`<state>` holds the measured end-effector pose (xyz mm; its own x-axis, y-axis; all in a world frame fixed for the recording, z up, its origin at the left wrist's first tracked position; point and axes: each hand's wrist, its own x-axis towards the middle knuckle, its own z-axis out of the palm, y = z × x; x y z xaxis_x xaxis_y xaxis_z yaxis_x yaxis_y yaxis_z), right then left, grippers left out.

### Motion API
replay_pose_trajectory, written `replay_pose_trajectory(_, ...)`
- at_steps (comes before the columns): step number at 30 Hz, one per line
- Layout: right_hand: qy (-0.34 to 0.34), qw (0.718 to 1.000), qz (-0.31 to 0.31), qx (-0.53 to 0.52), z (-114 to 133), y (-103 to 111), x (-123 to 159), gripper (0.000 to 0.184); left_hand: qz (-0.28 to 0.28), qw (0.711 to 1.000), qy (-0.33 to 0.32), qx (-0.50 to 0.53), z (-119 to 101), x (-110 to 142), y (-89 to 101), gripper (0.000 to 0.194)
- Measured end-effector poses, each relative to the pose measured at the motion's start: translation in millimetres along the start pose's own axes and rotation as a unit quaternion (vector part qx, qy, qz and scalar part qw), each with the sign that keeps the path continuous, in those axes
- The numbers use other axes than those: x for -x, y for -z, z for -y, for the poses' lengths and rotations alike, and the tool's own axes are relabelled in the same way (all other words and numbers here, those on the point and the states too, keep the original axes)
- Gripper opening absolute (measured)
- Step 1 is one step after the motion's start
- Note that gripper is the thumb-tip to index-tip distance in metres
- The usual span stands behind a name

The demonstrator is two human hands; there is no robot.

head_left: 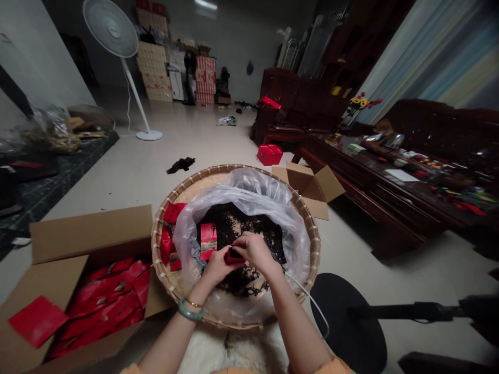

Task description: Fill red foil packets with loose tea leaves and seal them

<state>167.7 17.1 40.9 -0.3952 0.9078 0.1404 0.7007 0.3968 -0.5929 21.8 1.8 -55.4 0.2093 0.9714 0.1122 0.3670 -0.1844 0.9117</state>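
Note:
My left hand (215, 266) and my right hand (255, 251) meet above the middle of a round woven bamboo tray (158, 249). Both pinch a small red foil packet (234, 256), and its opening is partly hidden by my fingers. Beneath them, dark loose tea leaves (237, 223) lie in a clear plastic bag (249, 195) lining the tray. A larger red packet (208, 240) rests on the leaves near my left hand. More red packets (167, 245) lie at the bag's left side. An open cardboard box (89, 234) of red packets stands at my left.
A round black stand base (346, 322) with a dark pole and a white cable sit at my right. An open carton (312, 187) and a red box (270, 154) are beyond the tray. A low wooden table (370, 182) with cluttered items stands to the right.

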Motion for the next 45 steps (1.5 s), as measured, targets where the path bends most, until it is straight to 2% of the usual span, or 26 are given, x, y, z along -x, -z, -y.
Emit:
replay_pose_trajectory(2, 0.014, 0.999, -0.039, -0.033, -3, 4, 1, 0.009, -0.010, 1.000, 0.009, -0.012, 0, 0, -0.4, 0.035)
replay_pose_trajectory(6, -0.005, 0.978, -0.184, -0.094, -11, 15, 2, 0.013, -0.017, 1.000, -0.001, -0.021, 2, 0, -1.5, 0.036)
replay_pose_trajectory(8, -0.022, 0.973, -0.212, -0.087, -12, 19, 3, 0.023, -0.020, 1.000, -0.007, -0.018, 5, 0, -1.8, 0.037)
replay_pose_trajectory(10, -0.022, 0.980, -0.185, -0.068, -9, 20, 7, 0.023, -0.031, 0.999, -0.013, -0.022, 7, 0, -1.4, 0.037)
replay_pose_trajectory(12, -0.005, 0.991, -0.126, -0.041, -3, 19, 12, 0.015, -0.047, 0.998, -0.016, -0.041, 9, 1, -0.4, 0.037)
replay_pose_trajectory(14, 0.015, 0.998, -0.056, -0.001, 4, 16, 19, 0.016, -0.061, 0.995, -0.010, -0.075, 9, 1, 0.9, 0.035)
replay_pose_trajectory(18, 0.026, 0.995, 0.055, 0.074, 13, 11, 30, 0.032, -0.063, 0.988, 0.013, -0.137, 5, 2, 2.2, 0.025)
replay_pose_trajectory(21, -0.003, 0.988, 0.091, 0.121, 15, 7, 31, 0.029, -0.056, 0.987, -0.005, -0.151, 2, 2, 1.3, 0.022)
replay_pose_trajectory(25, -0.038, 0.978, 0.109, 0.172, 15, 4, 30, 0.017, -0.039, 0.987, -0.040, -0.153, 3, 3, -0.1, 0.029)
replay_pose_trajectory(28, -0.033, 0.978, 0.115, 0.171, 15, 3, 30, 0.016, -0.037, 0.987, -0.050, -0.149, 3, 3, -0.2, 0.032)
replay_pose_trajectory(36, -0.030, 0.977, 0.120, 0.171, 8, 3, 30, 0.013, -0.018, 0.981, -0.049, -0.187, 2, 3, 0.1, 0.021)
replay_pose_trajectory(40, -0.020, 0.989, 0.085, 0.120, 6, 11, 28, 0.013, -0.024, 0.981, -0.038, -0.188, 2, 2, 0.8, 0.024)
replay_pose_trajectory(45, 0.011, 1.000, 0.016, -0.019, 0, 28, 27, 0.015, -0.023, 0.985, -0.024, -0.169, 0, 2, 2.7, 0.028)
